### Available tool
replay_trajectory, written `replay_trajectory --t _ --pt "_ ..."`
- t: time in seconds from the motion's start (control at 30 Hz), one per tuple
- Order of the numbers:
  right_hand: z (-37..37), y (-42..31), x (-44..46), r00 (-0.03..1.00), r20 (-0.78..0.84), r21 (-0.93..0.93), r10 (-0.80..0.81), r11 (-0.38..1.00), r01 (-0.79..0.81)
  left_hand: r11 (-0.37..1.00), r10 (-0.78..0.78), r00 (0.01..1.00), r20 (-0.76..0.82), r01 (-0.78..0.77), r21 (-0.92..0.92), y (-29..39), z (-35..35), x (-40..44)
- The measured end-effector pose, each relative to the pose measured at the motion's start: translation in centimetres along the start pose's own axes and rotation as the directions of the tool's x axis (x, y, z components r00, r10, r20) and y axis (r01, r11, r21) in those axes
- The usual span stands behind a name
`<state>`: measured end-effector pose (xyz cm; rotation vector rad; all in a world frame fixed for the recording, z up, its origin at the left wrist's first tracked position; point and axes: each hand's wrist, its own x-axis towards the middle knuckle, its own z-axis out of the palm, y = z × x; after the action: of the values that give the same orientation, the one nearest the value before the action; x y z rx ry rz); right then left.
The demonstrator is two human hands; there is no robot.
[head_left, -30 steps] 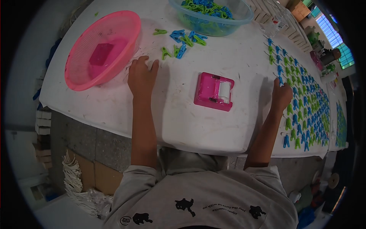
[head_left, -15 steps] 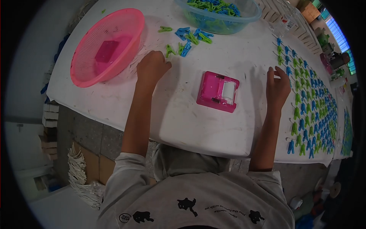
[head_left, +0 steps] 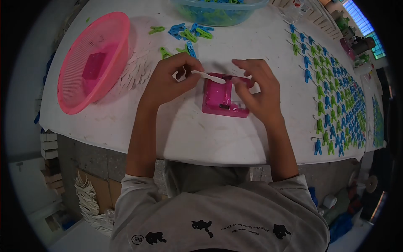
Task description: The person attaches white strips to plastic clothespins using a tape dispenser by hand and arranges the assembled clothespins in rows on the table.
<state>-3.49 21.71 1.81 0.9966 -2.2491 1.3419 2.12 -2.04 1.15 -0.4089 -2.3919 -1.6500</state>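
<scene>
My left hand (head_left: 174,77) pinches one end of a thin white strip (head_left: 212,77), and its free end reaches over a pink box (head_left: 215,94). A white roller, partly covered by my right hand, is set into the box's right side. Fingers apart, my right hand (head_left: 262,90) hovers over that side, with its thumb close to the strip but holding nothing that I can see. Beyond my left hand lie several loose blue and green clips (head_left: 191,49). White strips (head_left: 136,71) are heaped to the left of that hand.
A pink basket (head_left: 115,63) with a darker pink block inside leans at the left. At the back stands a translucent blue bowl (head_left: 222,17) of clips. Rows of blue and green clips (head_left: 331,113) cover the table's right side, near a clear container (head_left: 296,12).
My left hand has picked up a white strip and brought it right, over the pink box. My right hand has moved left to the box. The view has shifted somewhat.
</scene>
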Motion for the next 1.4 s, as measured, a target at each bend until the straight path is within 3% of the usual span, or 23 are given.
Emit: replay_trajectory --t 0.03,0.1,0.17,0.23,0.37,0.43,0.53,0.6,0.7,0.83,0.9,1.17,1.23,1.3,1.4 --pt "0.3 0.0 -0.2 0.99 0.028 0.005 -0.14 0.99 0.14 1.0 -0.004 1.0 -0.002 0.004 -0.014 0.0 0.7 0.1" --pt "0.2 0.2 -0.5 0.986 0.075 0.001 -0.151 0.988 0.152 0.988 0.132 0.989 -0.067 -0.136 -0.07 0.0 1.7 0.2" --pt "0.4 0.1 -0.6 0.979 0.116 0.005 -0.168 0.986 0.169 0.984 0.152 0.986 -0.062 -0.158 -0.087 0.0 1.9 0.1" --pt "0.6 -0.1 -0.7 0.988 0.118 0.059 -0.099 0.994 0.093 0.978 0.175 0.983 -0.058 -0.18 -0.102 0.0 2.4 0.1" --pt "0.1 -0.3 -0.6 0.987 0.158 0.09 0.015 0.996 -0.03 0.948 0.257 0.941 -0.222 -0.29 -0.131 0.3 3.8 0.4" --pt "0.1 0.2 -0.6 0.979 0.147 0.265 0.139 0.948 -0.175 0.938 0.258 0.929 -0.264 -0.307 -0.161 0.3 4.2 0.3" --pt "-0.4 0.5 -0.5 0.982 0.145 0.239 0.121 0.959 -0.153 0.937 0.256 0.916 -0.308 -0.314 -0.154 0.0 4.9 0.2" --pt "-1.0 0.7 -0.4 0.978 0.174 0.214 0.114 0.965 -0.15 0.947 0.284 0.895 -0.345 -0.317 -0.042 -0.1 5.4 0.1" --pt "-1.3 1.0 -0.4 0.975 0.187 0.196 0.122 0.968 -0.158 0.927 0.369 0.901 -0.229 -0.373 0.031 -0.1 5.0 0.1" --pt "-1.7 1.3 -0.5 0.963 0.212 0.2 0.166 0.957 -0.209 0.948 0.315 0.938 -0.145 -0.317 0.005 0.7 4.7 0.1" --pt "-1.8 1.5 -0.5 0.959 0.236 0.202 0.16 0.957 -0.209 0.922 0.386 0.921 -0.05 -0.383 0.061 0.5 4.6 0.5" --pt "-2.4 1.9 -0.4 0.943 0.308 0.156 0.126 0.971 -0.181 0.899 0.419 0.907 -0.023 -0.412 0.151 0.4 5.2 0.3" --pt "-2.4 1.9 -0.3 0.959 0.254 0.172 0.124 0.97 -0.171 0.91 0.397 0.917 -0.034 -0.389 0.142 0.4 5.2 0.2" --pt "-2.4 2.0 -0.3 0.964 0.231 0.169 0.13 0.97 -0.172 0.94 0.325 0.938 -0.121 -0.334 -0.069 0.1 5.1 0.2" --pt "-2.4 2.0 -0.3 0.966 0.208 0.172 0.155 0.966 -0.192 0.932 0.326 0.93 -0.17 -0.347 -0.107 -0.4 4.9 0.3"
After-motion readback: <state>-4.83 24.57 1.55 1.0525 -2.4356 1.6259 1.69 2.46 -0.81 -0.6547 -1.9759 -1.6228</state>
